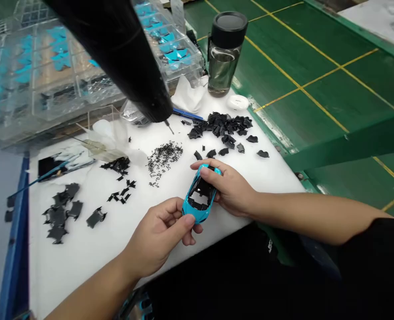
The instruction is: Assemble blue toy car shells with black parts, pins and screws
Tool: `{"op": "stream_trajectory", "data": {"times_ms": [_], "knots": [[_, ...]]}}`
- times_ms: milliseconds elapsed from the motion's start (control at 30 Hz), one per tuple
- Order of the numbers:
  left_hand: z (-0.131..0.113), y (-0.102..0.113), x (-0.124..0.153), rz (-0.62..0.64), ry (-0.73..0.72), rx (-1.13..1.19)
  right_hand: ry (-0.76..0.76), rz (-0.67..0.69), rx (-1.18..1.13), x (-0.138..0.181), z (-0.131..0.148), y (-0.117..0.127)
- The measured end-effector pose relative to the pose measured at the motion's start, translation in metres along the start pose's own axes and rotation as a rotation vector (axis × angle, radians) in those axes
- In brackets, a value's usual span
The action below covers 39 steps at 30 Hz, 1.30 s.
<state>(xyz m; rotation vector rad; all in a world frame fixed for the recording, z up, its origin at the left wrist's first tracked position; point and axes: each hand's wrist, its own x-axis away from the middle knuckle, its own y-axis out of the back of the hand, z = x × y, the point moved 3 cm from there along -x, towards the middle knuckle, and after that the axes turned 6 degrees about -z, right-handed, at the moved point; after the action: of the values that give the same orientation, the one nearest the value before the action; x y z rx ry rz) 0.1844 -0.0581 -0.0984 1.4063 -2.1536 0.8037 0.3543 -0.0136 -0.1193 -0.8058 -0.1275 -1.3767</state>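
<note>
A blue toy car body (200,218) with black inner parts and a see-through opening is held between my two hands, above the near edge of the white board (170,200). My left hand (163,235) pinches one end, thumb on top and fingers beneath. My right hand (230,184) grips the far end, its thumb lying across the top. Beyond the car lie a heap of small black screws (165,158) and a pile of curved black plastic parts (222,124). A black electric screwdriver (117,49) hangs over the screws, its bit pointing down.
Flat black parts (58,213) and small black pieces (117,165) lie at the left, near a paintbrush (46,173). A lidded bottle (226,53), white cap (237,102) and blue pen (188,114) stand or lie at the back. Clear compartment trays (50,75) hold blue parts.
</note>
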Motion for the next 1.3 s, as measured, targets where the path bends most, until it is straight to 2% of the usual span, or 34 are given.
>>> {"op": "stream_trajectory", "data": {"times_ms": [100,233,733,1300], "knots": [[0.003,-0.006,0.001,0.041,0.015,0.017,-0.018,0.027,-0.019,-0.003,0.001,-0.003],[0.002,-0.009,0.001,0.031,-0.015,0.014,-0.051,0.072,-0.015,-0.004,0.000,-0.004],[-0.002,-0.015,0.002,0.038,-0.051,-0.063,-0.039,0.088,-0.051,0.000,0.001,-0.007],[-0.002,-0.018,0.006,-0.028,-0.061,-0.218,0.082,0.136,-0.026,0.000,-0.001,-0.006]]}}
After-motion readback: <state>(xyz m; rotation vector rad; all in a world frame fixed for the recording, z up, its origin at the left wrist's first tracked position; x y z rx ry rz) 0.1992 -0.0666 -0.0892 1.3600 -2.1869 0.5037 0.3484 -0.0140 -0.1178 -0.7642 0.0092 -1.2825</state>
